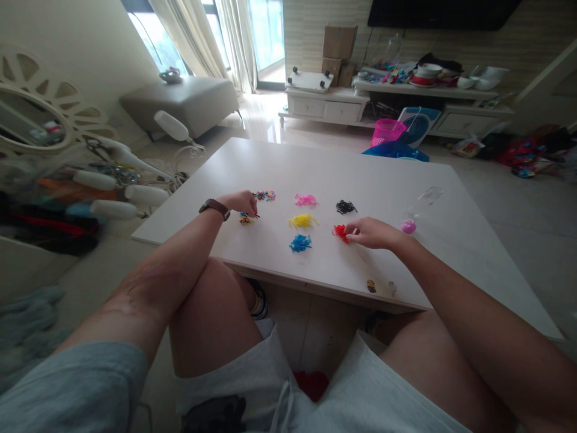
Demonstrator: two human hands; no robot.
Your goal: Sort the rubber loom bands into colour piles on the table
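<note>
Small rubber bands lie sorted by colour in loose piles on the white table: pink, yellow, blue, black and red. At the left is a multicoloured pile, with a smaller mixed pile nearer me. My left hand, with a brown-strapped watch on the wrist, is pinched just above the smaller mixed pile; a dark and reddish bit of rubber band shows at its fingertips. My right hand has its fingers closed at the right side of the red pile, touching it.
A purple-pink item and a clear plastic piece lie at the table's right. Near the front edge sit a small yellow figure and a clear small item. A pink basket stands beyond the far edge.
</note>
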